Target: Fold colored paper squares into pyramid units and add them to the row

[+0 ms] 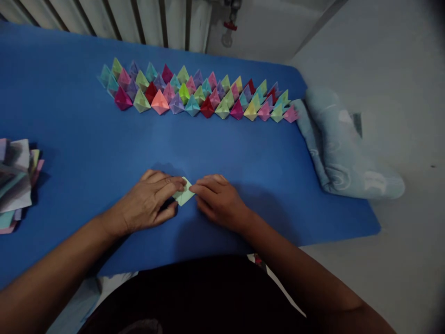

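Observation:
A small pale green folded paper (185, 195) lies on the blue table, turned like a diamond with a crease across it. My left hand (148, 202) covers its left part, the fingers bent and pressed onto the paper, the thumb just below. At the right corner, the closed fingertips of my right hand (220, 199) press on the edge. Part of the paper is hidden under the left fingers. Beyond the hands, several folded paper boats (192, 106) in many colours stand in close rows.
The blue table (222, 148) reaches a white radiator (174, 23) at the back. A stack of loose coloured papers (17, 185) sits at the left edge. To the right, a folded grey-blue cloth (337, 144) lies along the table's edge near the wall.

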Demonstrator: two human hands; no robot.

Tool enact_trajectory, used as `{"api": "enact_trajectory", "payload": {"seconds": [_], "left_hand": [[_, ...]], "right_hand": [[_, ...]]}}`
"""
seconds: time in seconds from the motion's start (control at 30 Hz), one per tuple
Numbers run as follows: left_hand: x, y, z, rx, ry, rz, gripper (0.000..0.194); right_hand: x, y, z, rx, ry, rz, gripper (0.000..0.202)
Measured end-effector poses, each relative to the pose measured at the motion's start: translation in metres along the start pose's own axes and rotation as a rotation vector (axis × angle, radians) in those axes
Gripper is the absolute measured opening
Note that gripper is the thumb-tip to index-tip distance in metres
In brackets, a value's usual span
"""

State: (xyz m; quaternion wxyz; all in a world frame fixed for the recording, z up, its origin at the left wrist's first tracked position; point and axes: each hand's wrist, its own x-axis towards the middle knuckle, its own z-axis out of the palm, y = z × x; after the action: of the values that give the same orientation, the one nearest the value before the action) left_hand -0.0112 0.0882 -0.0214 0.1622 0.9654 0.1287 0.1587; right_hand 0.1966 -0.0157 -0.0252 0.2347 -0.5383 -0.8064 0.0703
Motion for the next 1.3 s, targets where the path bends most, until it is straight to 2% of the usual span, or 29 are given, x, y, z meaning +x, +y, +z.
{"api": "enact_trajectory", "payload": {"seconds": [0.13,0.27,0.6,0.77,0.9,1.17,1.3], "left_hand": [[0.0005,-0.0006,0.0003,-0.002,-0.001,-0.007,0.022],[0.0013,-0.003,0.0028,0.0,0.032,0.014,0.021],[0.0007,-0.0001,-0.0031,-0.03,-0.023,0.022,0.029],[0.0007,-0.003,0.0027,0.028,0.051,0.049,0.018],[0.0003,-0.0044,0.0047,0.054,0.053,0.072,0.015],[0.0001,-0.0039,0.005,0.08,0.059,0.051,0.02],[-0.0005,-0.0039,0.004,0.095,0.114,0.043,0.021]], "right_hand": [[0.0001,-0.0011,0.0002,-0.014,0.086,0.03,0.024],[0.0001,-0.0024,0.0015,-0.069,0.119,0.009,0.023],[0.0,-0.0012,0.0054,-0.155,0.073,-0.003,0.029],[0.0017,-0.0023,0.004,-0.167,0.09,-0.036,0.026],[0.0042,-0.0063,0.0039,-0.183,0.074,-0.053,0.019],[0.0072,-0.0091,0.0084,-0.209,0.055,-0.009,0.022],[0.0067,-0.007,0.0078,-0.149,0.048,0.008,0.02]]}}
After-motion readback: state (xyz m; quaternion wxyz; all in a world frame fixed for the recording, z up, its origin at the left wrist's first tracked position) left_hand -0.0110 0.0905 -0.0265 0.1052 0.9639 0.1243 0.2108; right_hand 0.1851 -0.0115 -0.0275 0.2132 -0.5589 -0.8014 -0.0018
